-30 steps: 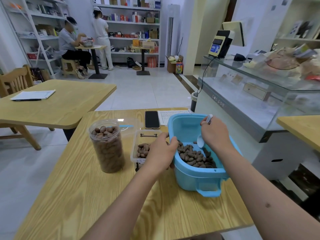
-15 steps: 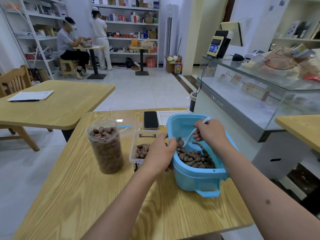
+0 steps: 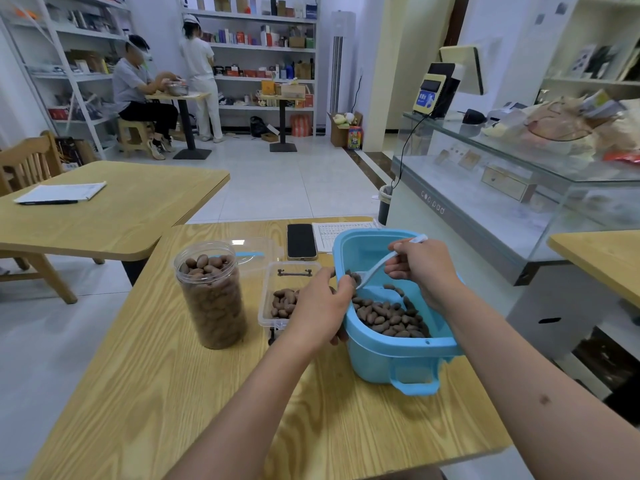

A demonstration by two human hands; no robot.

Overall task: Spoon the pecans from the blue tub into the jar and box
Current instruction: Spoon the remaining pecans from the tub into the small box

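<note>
Right hand gripping spoon, left hand gripping blue tub

Counted around the blue plastic tub as landmark:

- One white plastic spoon over it, a few brown pecans in the bowl.
- Two bare hands — left hand at its left rim, right hand above it.
- One clear rectangular plastic box just left of it, partly filled.
- One clear round plastic jar further left, nearly full.
- One black phone behind it, one white printed sheet beside that.
- Two people far behind — one seated, one standing.
- Pecans in the tub: too many to count.
</note>
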